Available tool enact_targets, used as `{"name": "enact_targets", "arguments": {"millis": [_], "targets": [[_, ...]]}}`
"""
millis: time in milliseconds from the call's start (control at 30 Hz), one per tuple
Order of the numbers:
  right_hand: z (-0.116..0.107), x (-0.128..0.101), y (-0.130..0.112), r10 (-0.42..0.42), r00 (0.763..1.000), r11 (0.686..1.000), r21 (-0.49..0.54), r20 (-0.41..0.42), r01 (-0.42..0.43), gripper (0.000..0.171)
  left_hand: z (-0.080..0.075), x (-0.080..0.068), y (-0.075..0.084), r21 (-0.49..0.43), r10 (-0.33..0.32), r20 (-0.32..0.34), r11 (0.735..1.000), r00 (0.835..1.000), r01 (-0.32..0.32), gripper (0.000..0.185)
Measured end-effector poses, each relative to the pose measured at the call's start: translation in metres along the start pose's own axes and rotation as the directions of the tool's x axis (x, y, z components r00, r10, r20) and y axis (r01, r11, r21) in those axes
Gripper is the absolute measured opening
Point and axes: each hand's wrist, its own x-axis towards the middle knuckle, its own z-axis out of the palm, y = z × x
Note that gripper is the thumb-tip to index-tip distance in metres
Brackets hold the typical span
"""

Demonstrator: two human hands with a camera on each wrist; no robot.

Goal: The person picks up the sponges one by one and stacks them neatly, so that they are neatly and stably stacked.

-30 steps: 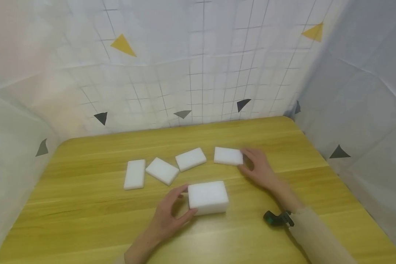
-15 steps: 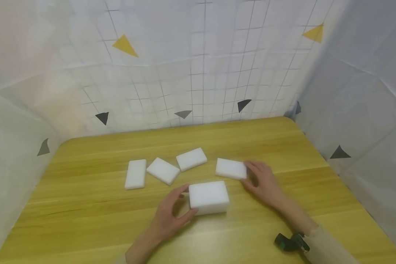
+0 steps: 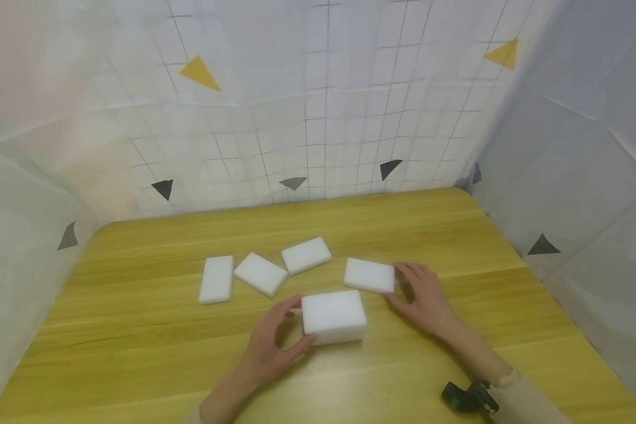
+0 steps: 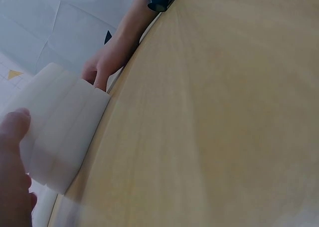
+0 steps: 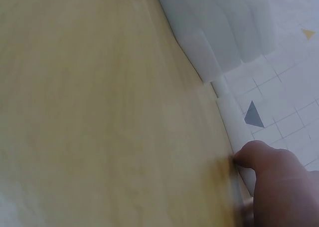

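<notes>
On the desk (image 3: 138, 353) a thick stack (image 3: 334, 316) of white sponges lies near the front middle. The left hand (image 3: 272, 347) sits at the stack's left end: thumb against the near left corner, fingers curled round the far left edge, so it grips the stack from the side. The left wrist view shows the thumb (image 4: 14, 124) pressed on the stack's (image 4: 57, 132) face, and three layers can be told apart along its side.

Just behind and to the right of the stack lies a single sponge (image 3: 369, 275), flat on the desk, its near edge close to the stack's far right corner; whether the two touch cannot be told. The right hand (image 3: 421, 294) lies at this sponge's right end, fingers fairly straight and together, their tips against its right edge, thumb toward the near right corner. Whether it pinches or only touches is not plain from the head view; the right wrist view shows only a fingertip (image 5: 259, 154) against a white edge, blurred.

Three more sponges lie flat in a loose row behind and to the left of the stack, well apart from both hands: one (image 3: 216, 279) at the far left lying lengthwise, one (image 3: 260, 274) in the middle turned askew, one (image 3: 306, 255) tilted.

A black wrist camera (image 3: 469, 397) sits on the right forearm at a beige sleeve (image 3: 530, 403).
</notes>
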Motion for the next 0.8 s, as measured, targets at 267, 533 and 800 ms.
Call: {"name": "enact_targets", "arguments": {"millis": [267,533,800], "targets": [[0.0007,-0.0002,0.0009,0.023,1.0,1.0,0.013,0.016,-0.024,0.066,-0.0002,0.0,0.0003,-0.005,0.001,0.008,1.0,1.0,-0.001,0.069],[-0.0003,0.0,0.0009,0.08,0.997,0.994,0.075,0.016,-0.081,0.061,0.0003,-0.0004,-0.0008,-0.013,0.0,0.011,1.0,1.0,0.0,0.067],[0.0008,-0.002,0.0012,0.088,0.991,0.979,0.194,-0.103,-0.067,0.054,-0.0008,-0.0017,-0.0012,-0.032,-0.03,0.032,0.999,0.999,0.031,0.067]]}}
